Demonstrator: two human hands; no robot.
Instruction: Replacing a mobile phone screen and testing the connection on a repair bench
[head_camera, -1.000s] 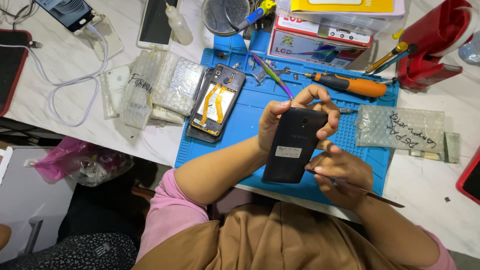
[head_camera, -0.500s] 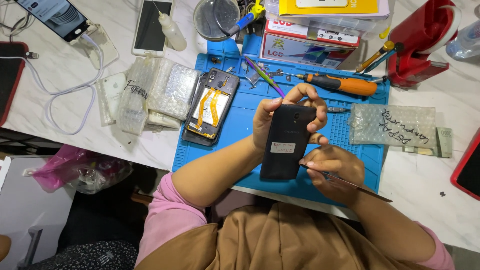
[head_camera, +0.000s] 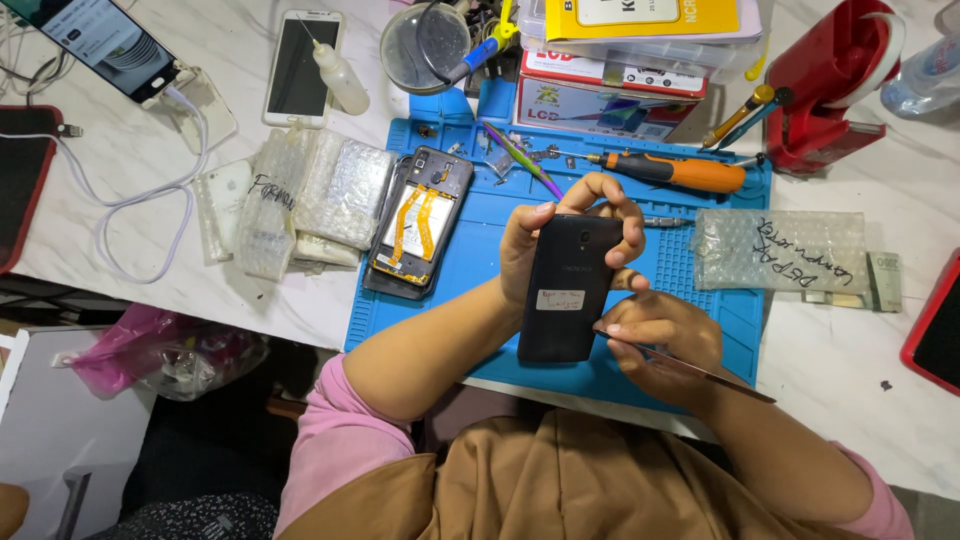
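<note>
My left hand (head_camera: 560, 232) grips a black phone (head_camera: 568, 290), back side up, with a small white sticker on it, above the blue work mat (head_camera: 480, 260). My fingers curl over the phone's top edge. My right hand (head_camera: 660, 338) holds a thin metal pry tool (head_camera: 700, 368) whose tip meets the phone's right edge. An opened phone (head_camera: 418, 222) with orange flex cables lies on the mat to the left.
An orange screwdriver (head_camera: 675, 172), a purple tweezer (head_camera: 522, 160) and small parts lie at the mat's top. Bubble-wrap packets (head_camera: 310, 195) sit left, another (head_camera: 780, 250) right. A white phone (head_camera: 298, 66), dropper bottle (head_camera: 338, 75), round dish (head_camera: 425, 45), boxes (head_camera: 610, 95) and red holder (head_camera: 825, 85) stand behind.
The view has shifted slightly. Both hands keep their hold on the phone and the tool, with the tool still at the phone's right edge.
</note>
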